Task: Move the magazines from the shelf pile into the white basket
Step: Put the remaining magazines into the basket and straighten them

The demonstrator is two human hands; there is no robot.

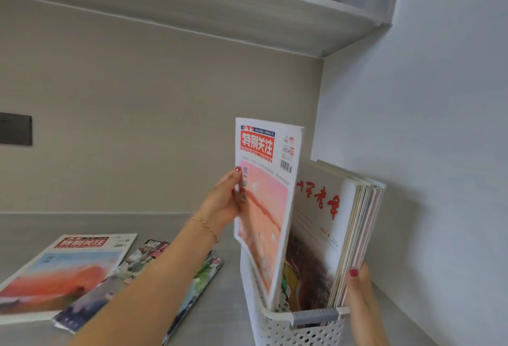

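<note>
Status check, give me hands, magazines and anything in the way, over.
Left hand grips magazine, lower end in white basket. Right hand holds back upright magazines. Pile remains on shelf. Nothing blocking.

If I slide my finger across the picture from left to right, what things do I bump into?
Dark wall plate → flat magazine with an orange mountain cover → left hand → upright pink-covered magazine going into the white perforated basket → leaning magazines → right hand.

Left hand (224, 200) holding magazine (264, 208) upright in white basket (277, 323), right hand (360, 290) steadying stack (354, 235)
</note>
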